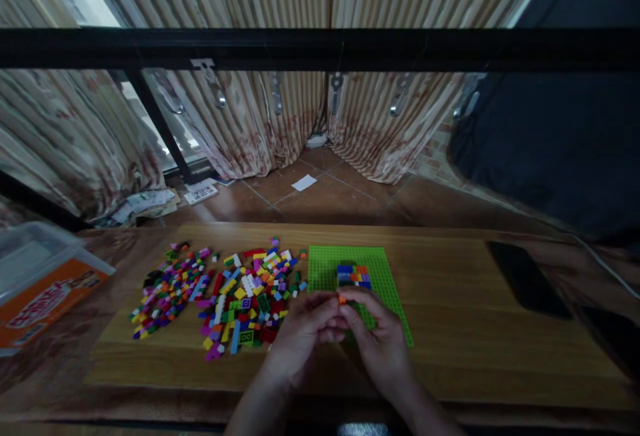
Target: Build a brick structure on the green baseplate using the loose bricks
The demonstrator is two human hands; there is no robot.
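Note:
My left hand (306, 329) and my right hand (380, 339) meet over the front of a green baseplate (391, 299). A small orange brick (342, 300) shows between their fingertips, and the fingers of both hands are closed around it. Just beyond my fingers, a block of joined bricks (354, 273) in blue, orange, red and lighter colours stands on the baseplate. My fingers partly hide its near side. To the left of my left hand lies a wide pile of loose bricks (249, 284) in many colours and sizes.
A second pile of smaller bricks (173, 289) lies farther left on the wooden board (460, 329). At the far left stands a clear plastic box (45, 283) with an orange label. A dark phone-like slab (527, 281) rests at the right. A black bar (320, 49) crosses beyond the board.

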